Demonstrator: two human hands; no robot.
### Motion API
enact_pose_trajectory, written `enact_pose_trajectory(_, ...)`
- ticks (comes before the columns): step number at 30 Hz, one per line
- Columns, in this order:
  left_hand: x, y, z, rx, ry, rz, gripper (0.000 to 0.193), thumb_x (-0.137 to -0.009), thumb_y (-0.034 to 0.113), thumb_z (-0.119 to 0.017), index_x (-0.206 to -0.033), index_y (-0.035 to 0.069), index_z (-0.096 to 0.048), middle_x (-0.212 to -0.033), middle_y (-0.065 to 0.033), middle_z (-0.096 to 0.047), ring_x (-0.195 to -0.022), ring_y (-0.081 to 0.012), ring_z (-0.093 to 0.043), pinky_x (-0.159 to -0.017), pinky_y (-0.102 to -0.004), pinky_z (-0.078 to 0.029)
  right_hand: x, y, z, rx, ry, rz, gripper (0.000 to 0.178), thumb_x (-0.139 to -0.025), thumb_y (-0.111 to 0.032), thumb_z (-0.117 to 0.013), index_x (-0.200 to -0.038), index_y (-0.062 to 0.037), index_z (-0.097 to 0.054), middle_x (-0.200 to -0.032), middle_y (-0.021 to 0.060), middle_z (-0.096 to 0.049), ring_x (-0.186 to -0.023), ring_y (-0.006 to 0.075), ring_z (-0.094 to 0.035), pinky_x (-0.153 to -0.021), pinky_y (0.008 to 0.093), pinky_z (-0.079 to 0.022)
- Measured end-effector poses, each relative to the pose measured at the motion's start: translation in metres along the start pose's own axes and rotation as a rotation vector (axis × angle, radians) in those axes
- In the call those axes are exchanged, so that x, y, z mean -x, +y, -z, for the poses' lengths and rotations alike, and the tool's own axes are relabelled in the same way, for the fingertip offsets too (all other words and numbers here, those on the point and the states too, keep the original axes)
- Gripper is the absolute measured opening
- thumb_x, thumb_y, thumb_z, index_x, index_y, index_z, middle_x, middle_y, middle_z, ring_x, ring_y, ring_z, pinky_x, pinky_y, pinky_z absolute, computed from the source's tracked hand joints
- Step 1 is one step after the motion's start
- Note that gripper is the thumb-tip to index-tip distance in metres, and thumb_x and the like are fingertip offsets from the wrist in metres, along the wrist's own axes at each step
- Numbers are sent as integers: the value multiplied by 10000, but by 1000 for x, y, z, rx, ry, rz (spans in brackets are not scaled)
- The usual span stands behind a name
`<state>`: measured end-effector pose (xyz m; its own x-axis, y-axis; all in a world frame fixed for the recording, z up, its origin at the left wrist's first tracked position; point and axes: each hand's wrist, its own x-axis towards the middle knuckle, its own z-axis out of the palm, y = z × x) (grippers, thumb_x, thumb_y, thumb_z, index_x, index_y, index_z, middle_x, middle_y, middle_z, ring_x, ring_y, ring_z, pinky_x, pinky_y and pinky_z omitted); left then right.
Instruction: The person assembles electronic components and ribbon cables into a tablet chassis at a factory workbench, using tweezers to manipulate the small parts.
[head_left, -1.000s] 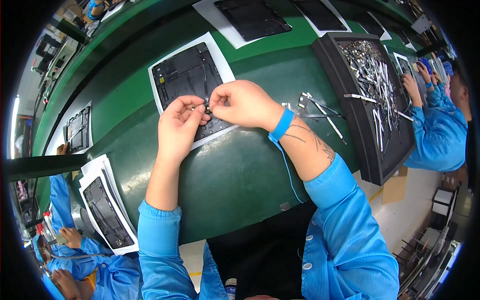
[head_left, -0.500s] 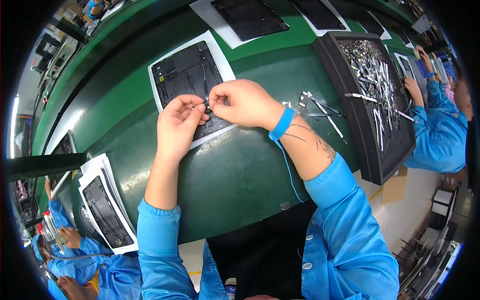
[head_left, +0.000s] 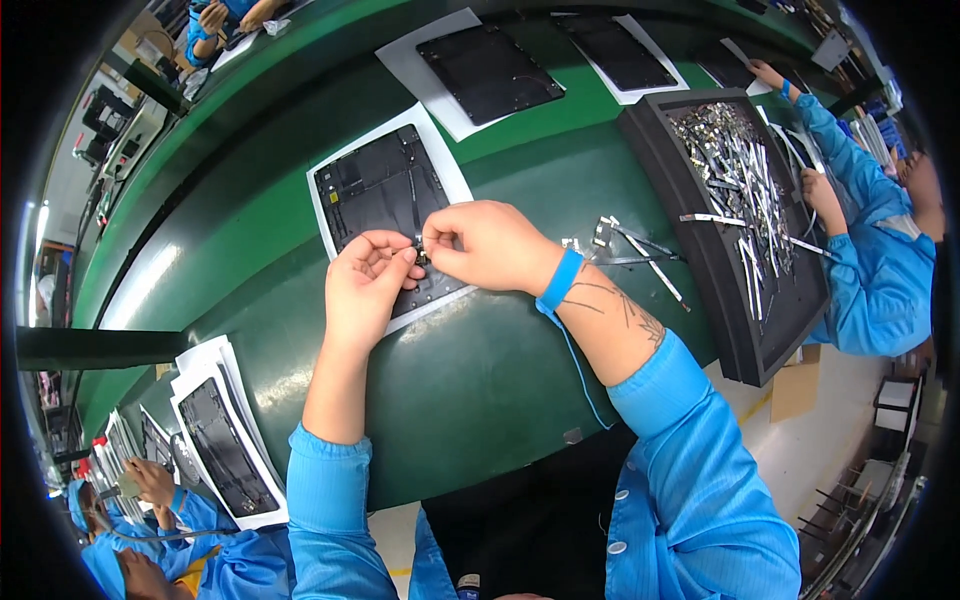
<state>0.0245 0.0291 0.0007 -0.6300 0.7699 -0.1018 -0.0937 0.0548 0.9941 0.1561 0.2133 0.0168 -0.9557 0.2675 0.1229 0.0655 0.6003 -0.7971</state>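
Note:
A black device back panel [head_left: 375,190] rests on a white sheet [head_left: 450,165] on the green bench. Down its right side runs a thin black flex cable [head_left: 413,180]. At the cable's lower end, over the panel, both hands meet on a small dark connector piece. My left hand [head_left: 368,285] is closed, thumb and forefinger pinching that piece from the left. From the other side, my right hand [head_left: 490,245] pinches it too, the remaining fingers curled in. The fingertips partly cover the connector. A blue wrist strap [head_left: 563,278] with a cord circles my right wrist.
Several loose flex cables [head_left: 640,250] lie right of my right hand. Beyond them stands a black foam tray [head_left: 690,240] heaped with cables. More panels on sheets lie at the back [head_left: 490,75] and left [head_left: 228,445]. Co-workers in blue sit on both sides.
The whole view has shifted, so bench and hands sit lower in the picture. Both hands keep their pinch at the cable's end. The right co-worker's far arm has reached toward the back.

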Motion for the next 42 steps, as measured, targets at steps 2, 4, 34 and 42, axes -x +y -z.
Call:
enact_pose_trajectory(2, 0, 1, -1, 7, 5, 7, 133, -1055, -22, -736, -1177, -52, -692, -1015, -87, -775, -869, -131, -768, -782, -259, -635, 1, 0, 1, -33, -15, -31, 139, -928, -215, -737, -970, -90, -782, -877, 100, -786, -811, 304, -758, -739, 416, -585)
enact_pose_trajectory(4, 0, 2, -2, 7, -3, -6, 133, -1054, -24, -735, -1177, -51, -693, -1018, -88, -776, -873, -134, -770, -788, -260, -637, 0, -1, 4, -81, -29, -79, 139, -925, -206, -745, -979, -87, -794, -874, 91, -788, -797, 262, -756, -734, 390, -579)
enact_pose_trajectory(34, 0, 4, -2, 3, 51, 15, 143, -1031, -15, -776, -1157, -69, -736, -1001, -94, -801, -884, -144, -784, -813, -269, -657, -2, 4, 1, -173, -25, -25, 104, -918, -123, -806, -989, -47, -795, -859, 32, -759, -738, 120, -660, -704, 301, -543)
enact_pose_trajectory(42, 1, 1, 2, -84, -75, 24, 97, -1059, 68, -773, -1113, -11, -759, -943, -22, -779, -826, -72, -717, -769, -237, -590, -4, 19, 10, -401, -154, -64, 159, -944, -171, -825, -1008, -25, -819, -828, 24, -774, -748, 82, -667, -713, 283, -550)
